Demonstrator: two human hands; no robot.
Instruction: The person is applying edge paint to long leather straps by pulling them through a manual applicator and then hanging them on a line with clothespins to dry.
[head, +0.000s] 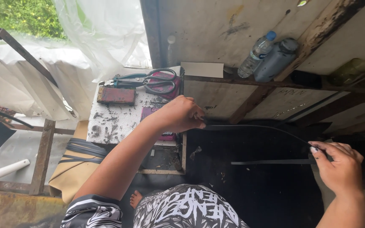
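Plastic sheeting (pixel 106 29) is hanging behind the white tabletop (pixel 115 120); two bottles (pixel 271 57) are leaning on a wall ledge to its right. Scissors (pixel 148 80) and a red block (pixel 115 95) are lying on the tabletop's far end. A black strip (pixel 254 127) is stretching rightward from the tabletop's edge, the left hand (pixel 180 115) closing around one end, the right hand (pixel 339 166) pinching the other.
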